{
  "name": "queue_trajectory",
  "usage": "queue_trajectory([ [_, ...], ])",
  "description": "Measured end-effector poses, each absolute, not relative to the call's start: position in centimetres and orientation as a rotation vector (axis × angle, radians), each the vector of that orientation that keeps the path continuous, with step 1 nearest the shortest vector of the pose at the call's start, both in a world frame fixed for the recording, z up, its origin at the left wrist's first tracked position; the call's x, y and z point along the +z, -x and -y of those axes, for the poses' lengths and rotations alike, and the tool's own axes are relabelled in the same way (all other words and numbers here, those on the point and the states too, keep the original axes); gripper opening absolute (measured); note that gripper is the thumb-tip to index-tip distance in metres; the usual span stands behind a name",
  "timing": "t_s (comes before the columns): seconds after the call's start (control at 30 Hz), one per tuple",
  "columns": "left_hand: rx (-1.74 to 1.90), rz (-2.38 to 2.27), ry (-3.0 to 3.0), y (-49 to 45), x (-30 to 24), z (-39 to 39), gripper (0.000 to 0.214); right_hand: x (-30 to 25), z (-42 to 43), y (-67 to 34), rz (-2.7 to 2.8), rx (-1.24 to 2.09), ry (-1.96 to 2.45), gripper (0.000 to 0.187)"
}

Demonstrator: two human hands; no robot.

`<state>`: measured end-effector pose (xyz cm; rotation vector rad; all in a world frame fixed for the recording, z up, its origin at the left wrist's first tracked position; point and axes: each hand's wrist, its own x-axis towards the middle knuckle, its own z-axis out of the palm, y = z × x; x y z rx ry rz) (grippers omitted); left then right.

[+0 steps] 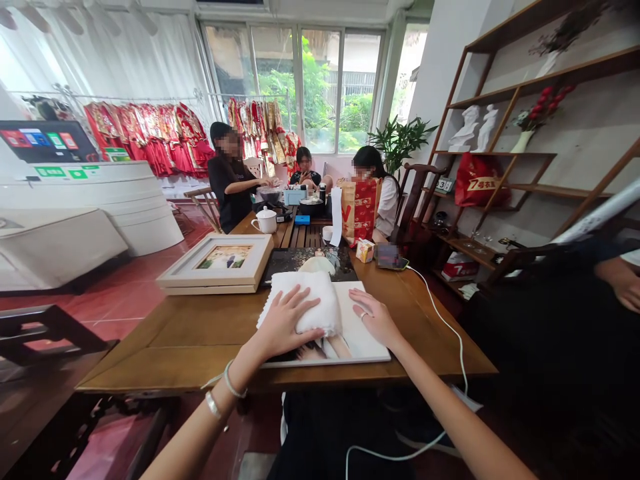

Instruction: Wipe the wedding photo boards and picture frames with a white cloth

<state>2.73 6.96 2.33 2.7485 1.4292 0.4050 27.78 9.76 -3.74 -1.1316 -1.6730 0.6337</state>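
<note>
My left hand lies flat with spread fingers on a folded white cloth. The cloth rests on a large open photo album at the near edge of the wooden table. My right hand rests open on the album's white page just right of the cloth, a ring on one finger. Part of a printed photo shows under the cloth at the album's near edge. Bracelets circle my left wrist.
A stack of framed pictures sits left of the album, a dark tray behind it. A phone with a white cable lies to the right. Three people sit at the far end. A person's arm is at right, shelves behind.
</note>
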Motion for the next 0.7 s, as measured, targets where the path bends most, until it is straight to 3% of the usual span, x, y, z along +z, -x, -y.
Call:
queue_trajectory([
  [0.17,0.347,-1.375,-2.731,-2.7,3.7,-2.7,0.065,-3.7,-9.7,-27.7,1.649,0.649,1.137,0.03],
  [0.33,0.393,-1.415,-2.656,-2.9,4.1,0.7,0.042,-3.8,-9.7,-27.7,1.656,0.647,1.138,0.029],
  [0.53,0.488,-1.562,-2.677,-3.1,2.3,-2.0,0.044,-3.7,-9.6,-27.7,1.665,0.635,1.151,0.031],
  [0.7,0.355,-1.53,-2.702,-3.2,1.8,-5.8,0.046,-3.4,-9.5,-27.7,1.669,0.634,1.164,0.032],
])
